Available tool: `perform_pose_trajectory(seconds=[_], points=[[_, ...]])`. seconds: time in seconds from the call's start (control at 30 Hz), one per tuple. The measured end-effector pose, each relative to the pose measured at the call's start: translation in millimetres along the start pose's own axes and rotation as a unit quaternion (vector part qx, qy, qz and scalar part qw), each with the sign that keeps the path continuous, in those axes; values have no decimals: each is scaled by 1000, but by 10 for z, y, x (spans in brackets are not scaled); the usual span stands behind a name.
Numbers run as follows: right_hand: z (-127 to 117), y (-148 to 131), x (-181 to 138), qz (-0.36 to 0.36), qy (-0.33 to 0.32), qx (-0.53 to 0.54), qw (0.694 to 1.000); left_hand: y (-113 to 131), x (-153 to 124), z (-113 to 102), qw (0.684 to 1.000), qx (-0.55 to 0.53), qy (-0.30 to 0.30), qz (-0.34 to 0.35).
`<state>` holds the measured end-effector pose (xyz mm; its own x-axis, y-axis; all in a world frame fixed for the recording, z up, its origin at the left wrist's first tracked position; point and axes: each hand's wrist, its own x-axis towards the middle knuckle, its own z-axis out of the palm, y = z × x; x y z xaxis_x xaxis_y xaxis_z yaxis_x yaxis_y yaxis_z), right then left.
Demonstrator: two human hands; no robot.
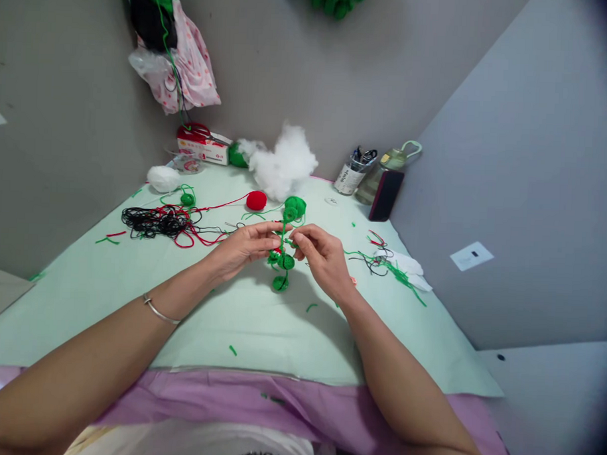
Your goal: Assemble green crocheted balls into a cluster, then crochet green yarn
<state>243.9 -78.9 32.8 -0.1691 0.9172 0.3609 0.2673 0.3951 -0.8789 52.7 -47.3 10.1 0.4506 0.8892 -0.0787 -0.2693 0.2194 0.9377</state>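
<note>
My left hand [246, 247] and my right hand [321, 258] meet over the middle of the pale green table cover [132, 294]. Both pinch a green crocheted piece [284, 253], a stem with small round leaves hanging below and a bigger green tuft [294, 208] at its top. The left fingers close on the stem from the left, the right fingers close on it from the right. A thin silver bangle [160, 311] circles my left wrist.
A red crocheted ball [256, 200], a tangle of black and red yarn [157, 222], white yarn ball [162, 178], white stuffing [284, 162], a pen jar [352, 171], a bottle [385, 170] and green thread scraps [396, 267] lie around. Grey walls close in behind and right.
</note>
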Motion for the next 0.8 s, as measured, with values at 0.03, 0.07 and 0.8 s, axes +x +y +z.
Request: perform_pose_trajectory(seconds=[0.03, 0.07, 0.8], points=[[-1, 6, -3, -6, 0, -9, 1000, 0, 0, 1, 1000, 0, 1, -1], [-3, 13, -5, -13, -1, -20, 1000, 1, 0, 3, 1000, 1, 2, -2], [13, 17, -7, -19, 11, 3, 1000, 43, -23, 10, 1000, 1, -3, -1]])
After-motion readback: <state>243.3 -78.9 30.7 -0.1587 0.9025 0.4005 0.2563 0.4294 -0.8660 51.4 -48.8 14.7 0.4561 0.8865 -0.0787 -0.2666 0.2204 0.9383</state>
